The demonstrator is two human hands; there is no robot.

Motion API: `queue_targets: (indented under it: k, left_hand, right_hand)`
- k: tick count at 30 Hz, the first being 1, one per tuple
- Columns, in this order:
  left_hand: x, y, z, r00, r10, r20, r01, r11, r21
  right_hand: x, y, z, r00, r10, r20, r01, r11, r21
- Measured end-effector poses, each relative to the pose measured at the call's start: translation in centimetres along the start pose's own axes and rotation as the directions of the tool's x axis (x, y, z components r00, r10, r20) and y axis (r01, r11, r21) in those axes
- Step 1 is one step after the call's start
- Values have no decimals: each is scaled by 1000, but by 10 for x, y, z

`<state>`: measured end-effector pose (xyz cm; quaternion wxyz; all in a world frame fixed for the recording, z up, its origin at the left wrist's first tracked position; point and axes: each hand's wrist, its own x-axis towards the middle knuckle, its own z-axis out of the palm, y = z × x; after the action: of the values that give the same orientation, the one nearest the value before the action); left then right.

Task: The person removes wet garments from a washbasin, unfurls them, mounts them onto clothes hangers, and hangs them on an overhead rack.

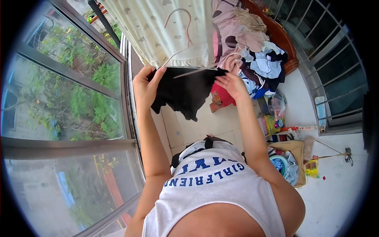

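My left hand point(147, 85) pinches the upper left corner of a black garment point(183, 91) between thumb and fingers. The cloth hangs down with an uneven lower edge; its exact kind cannot be made out. A pink wire hanger point(188, 37) rises above it, hook up, with its lower part running along and across the garment's top edge. At the upper right corner of the garment is my right hand point(233, 83), thumb and index finger closed at the fabric and the other fingers loosely extended.
Windows point(79, 79) line the left side. A patterned curtain point(158, 35) hangs ahead. Piled clothes point(264, 65) lie on a bed point(290, 47) at the upper right. A red stool point(222, 98), plastic bag point(277, 104) and cardboard box point(299, 173) sit below; window bars point(331, 59) are at right.
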<state>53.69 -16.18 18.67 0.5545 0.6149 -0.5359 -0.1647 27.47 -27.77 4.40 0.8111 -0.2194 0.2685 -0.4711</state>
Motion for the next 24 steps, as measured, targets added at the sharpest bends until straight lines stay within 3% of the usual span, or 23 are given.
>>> queue_targets:
  k: [1,5,7,12,14,15,17,18,20,21,22,24]
  left_hand:
    - [-1,-5,-2,1000,-9,-4,9,1000,-1]
    - [-4,-17,-13,999,-36,-17,34,996,-81]
    - [-5,-15,-18,1000,-14,-17,12,992,-127]
    - [-5,-16,-19,996,88,-21,-87,996,33]
    - [-7,-9,-14,991,123,-43,-119,989,91]
    - [-8,-2,-12,985,165,-45,-152,966,208]
    - [-9,8,-5,978,208,-28,-186,924,334]
    - [-8,7,-1,978,205,-27,-185,925,332]
    - [-3,5,6,976,210,-65,-182,939,293]
    - [1,7,8,977,196,-85,-170,954,247]
    - [5,7,6,973,213,-92,-188,955,228]
    - [16,-7,0,964,249,-89,-234,960,151]
  right_hand:
    - [1,-8,2,999,33,-33,-28,988,149]
    - [-3,-29,23,981,-56,-188,88,982,165]
    - [-2,-45,30,980,-51,-192,72,992,103]
    - [13,-83,20,970,-167,-178,158,985,-63]
    - [-2,-91,43,865,-454,-215,345,848,-403]
    - [0,-95,42,864,-456,-213,347,846,-405]
    - [2,-103,45,670,-742,-37,358,365,-859]
    - [0,-102,46,670,-742,-38,355,364,-861]
    - [-24,-102,85,613,-755,232,441,83,-894]
    - [-44,-104,104,792,-494,359,481,143,-865]
    - [-58,-108,114,876,-234,421,454,107,-884]
    - [-59,-123,113,819,-374,435,534,221,-816]
